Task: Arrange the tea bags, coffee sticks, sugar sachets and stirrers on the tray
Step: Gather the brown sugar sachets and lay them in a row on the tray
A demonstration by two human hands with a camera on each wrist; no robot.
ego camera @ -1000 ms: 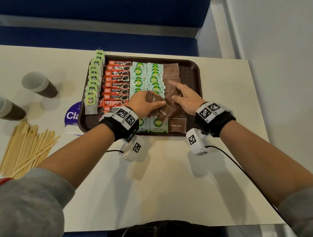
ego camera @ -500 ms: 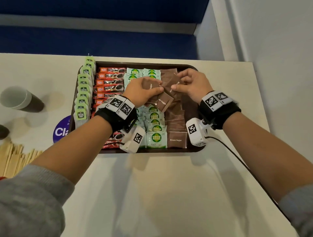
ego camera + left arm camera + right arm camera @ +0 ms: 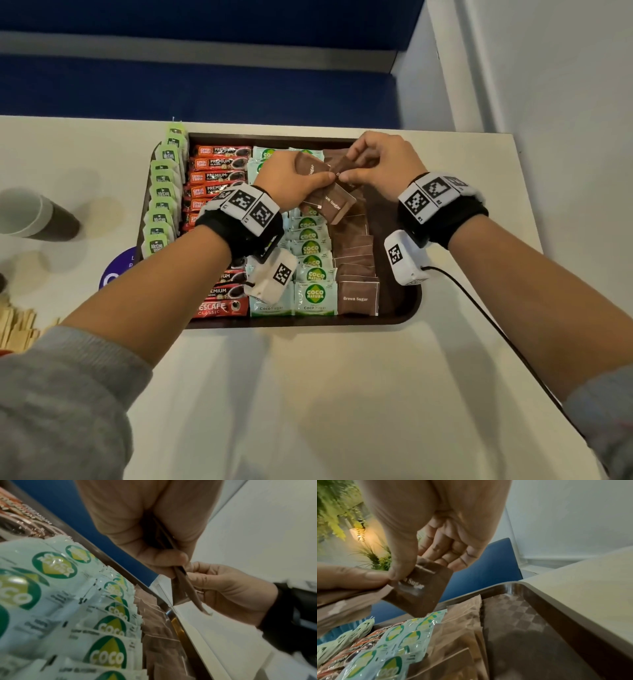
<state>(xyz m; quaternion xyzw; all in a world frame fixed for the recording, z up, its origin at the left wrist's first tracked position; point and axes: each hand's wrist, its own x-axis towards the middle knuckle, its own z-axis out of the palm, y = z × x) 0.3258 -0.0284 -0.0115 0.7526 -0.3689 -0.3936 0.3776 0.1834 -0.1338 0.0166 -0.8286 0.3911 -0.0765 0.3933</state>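
Nearest you, the brown sugar row [image 3: 356, 274] runs up the right side of the tray [image 3: 404, 308]: flat paper squares, matte, overlapped like shingles, beside the glossy crinkled coco sugar sachets [image 3: 313, 270]. Further up, your left hand [image 3: 287, 178] grips a small stack of brown sugar sachets [image 3: 330, 202], fingers curled round it above the tray. Your right hand [image 3: 383, 164] pinches one sachet [image 3: 419, 591] by its corner, thumb against forefinger, the other fingers loosely folded.

Risks, as I judge them: the stack is thin and slick-edged, so a loose left grip could fan it out and drop sachets across the coco row. The corner pinch lets the single sachet swing; set down tilted, it would break the overlap. Your wrist unit could also drag the laid rows.

Far left: the red foil coffee sticks [image 3: 219, 164], the green tea bags [image 3: 164, 202] along the tray's rim. The wooden stirrers [image 3: 17, 329] lie off the tray, on the table [image 3: 308, 394].
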